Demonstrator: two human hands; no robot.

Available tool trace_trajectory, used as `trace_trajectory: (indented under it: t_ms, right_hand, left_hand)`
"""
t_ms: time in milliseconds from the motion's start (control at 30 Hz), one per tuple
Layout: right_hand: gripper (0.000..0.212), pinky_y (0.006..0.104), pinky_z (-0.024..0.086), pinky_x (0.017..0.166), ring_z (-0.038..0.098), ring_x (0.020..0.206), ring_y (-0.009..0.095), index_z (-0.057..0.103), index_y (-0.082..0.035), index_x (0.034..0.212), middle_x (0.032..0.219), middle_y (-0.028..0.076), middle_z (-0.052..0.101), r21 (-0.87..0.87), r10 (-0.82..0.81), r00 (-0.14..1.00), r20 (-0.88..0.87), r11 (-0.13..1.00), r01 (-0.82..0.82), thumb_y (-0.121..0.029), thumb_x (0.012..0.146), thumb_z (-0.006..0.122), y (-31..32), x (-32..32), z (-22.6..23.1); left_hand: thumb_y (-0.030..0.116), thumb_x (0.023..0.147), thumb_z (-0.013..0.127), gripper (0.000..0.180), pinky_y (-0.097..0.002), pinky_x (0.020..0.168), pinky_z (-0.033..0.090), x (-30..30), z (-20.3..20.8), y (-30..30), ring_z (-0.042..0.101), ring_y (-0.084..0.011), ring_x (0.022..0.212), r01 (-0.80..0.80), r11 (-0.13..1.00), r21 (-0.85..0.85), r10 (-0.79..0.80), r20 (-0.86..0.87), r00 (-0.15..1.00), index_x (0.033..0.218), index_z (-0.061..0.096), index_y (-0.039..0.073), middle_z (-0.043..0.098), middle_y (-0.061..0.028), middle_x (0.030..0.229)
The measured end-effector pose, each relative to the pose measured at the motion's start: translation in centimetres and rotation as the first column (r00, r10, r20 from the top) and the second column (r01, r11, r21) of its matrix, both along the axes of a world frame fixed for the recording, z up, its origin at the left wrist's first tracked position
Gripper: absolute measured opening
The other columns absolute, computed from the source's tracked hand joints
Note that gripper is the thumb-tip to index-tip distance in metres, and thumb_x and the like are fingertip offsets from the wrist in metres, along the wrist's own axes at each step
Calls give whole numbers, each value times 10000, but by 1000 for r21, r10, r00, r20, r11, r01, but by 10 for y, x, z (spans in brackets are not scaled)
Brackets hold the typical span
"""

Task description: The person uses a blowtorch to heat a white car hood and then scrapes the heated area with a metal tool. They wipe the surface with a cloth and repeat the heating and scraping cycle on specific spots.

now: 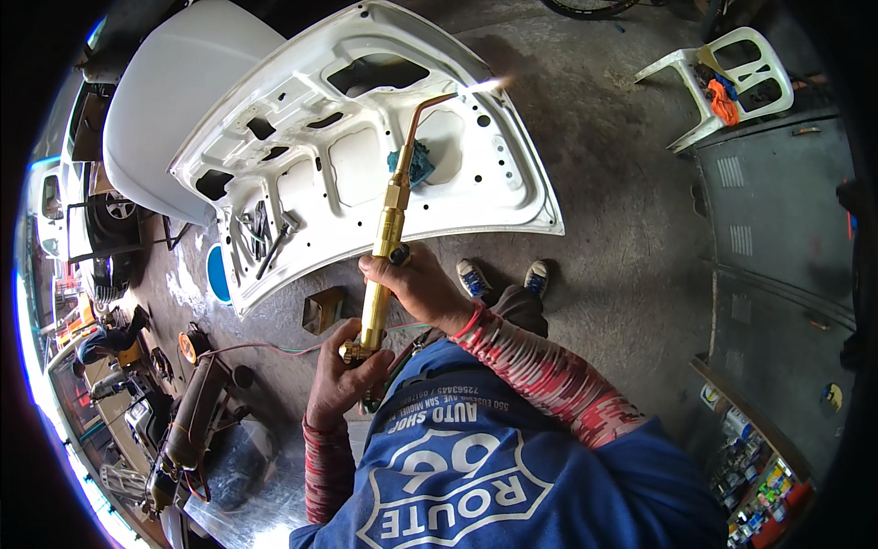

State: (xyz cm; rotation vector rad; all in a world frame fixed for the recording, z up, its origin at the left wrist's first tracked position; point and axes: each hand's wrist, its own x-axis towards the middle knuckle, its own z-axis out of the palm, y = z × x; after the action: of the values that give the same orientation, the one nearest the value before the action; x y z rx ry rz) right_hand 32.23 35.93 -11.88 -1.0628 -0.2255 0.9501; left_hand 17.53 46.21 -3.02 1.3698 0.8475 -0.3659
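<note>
A brass gas torch [390,220] is held upright in front of me, its thin bent copper tip giving off a bright flame [480,86] toward the right. My right hand [425,288] wraps round the middle of the torch handle, by a dark round knob. Lower down, my left hand [343,380] grips the valve end, fingers on the brass knobs. Beyond the torch lies a white car body panel [343,206], inner side up, with cut-outs and ribs. A teal rag [421,166] and a hammer [276,245] among dark tools rest on it.
Red and green hoses [274,346] run left toward gas cylinders [194,407]. A blue basin [218,273] and a small open box [323,311] sit on the floor. At right stand a white plastic chair [748,114] with cloths and grey metal cabinets [768,201].
</note>
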Motion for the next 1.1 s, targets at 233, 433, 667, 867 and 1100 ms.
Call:
trace_trajectory:
  t_ms: [233, 433, 667, 867, 1100]
  right_hand:
    - [324, 285, 483, 643, 602, 704, 88, 690, -11, 860, 736, 11, 651, -22, -7, 1000, -5, 1000, 7, -318, 960, 668, -1, 1, -3]
    - [336, 262, 459, 611, 575, 663, 75, 695, -28, 886, 718, -8, 633, -54, -55, 995, -81, 997, 51, -357, 950, 668, -6, 9, -23]
    - [393, 211, 348, 447, 472, 501, 51, 668, -58, 908, 691, -2, 594, 8, 45, 928, -369, 999, -45, -448, 950, 655, -34, 39, -68]
    - [462, 249, 371, 482, 477, 527, 71, 669, -38, 851, 633, -20, 551, -366, -138, 952, -274, 930, 29, -490, 946, 664, -58, 50, -117]
    - [469, 264, 380, 492, 484, 541, 90, 642, -34, 793, 630, -6, 541, -426, -155, 980, -122, 900, 89, -475, 953, 643, -71, 83, -157]
  left_hand:
    - [156, 907, 762, 431, -229, 456, 443, 0, -5, 2, 570, -86, 503, -3, 1000, -17, 3, -35, 999, 1229, 531, -14, 618, -19, 695]
    - [264, 1004, 638, 514, -210, 489, 426, -5, -20, -25, 528, -66, 557, -119, 991, 62, 106, 179, 978, 1386, 377, 41, 631, -51, 813]
    - [230, 1069, 480, 359, -201, 499, 416, 29, -41, -66, 514, -58, 548, -35, 913, 405, 28, 23, 999, 1390, 393, 92, 643, -60, 872]
    - [146, 1026, 527, 263, -412, 583, 520, 86, -87, -92, 696, -321, 675, 130, 660, 740, -157, -34, 987, 1276, 523, 63, 675, -207, 810]
    - [166, 1018, 544, 180, -496, 516, 490, 132, -120, -119, 669, -424, 646, 182, 531, 827, -220, -73, 973, 1177, 533, 84, 667, -218, 749]
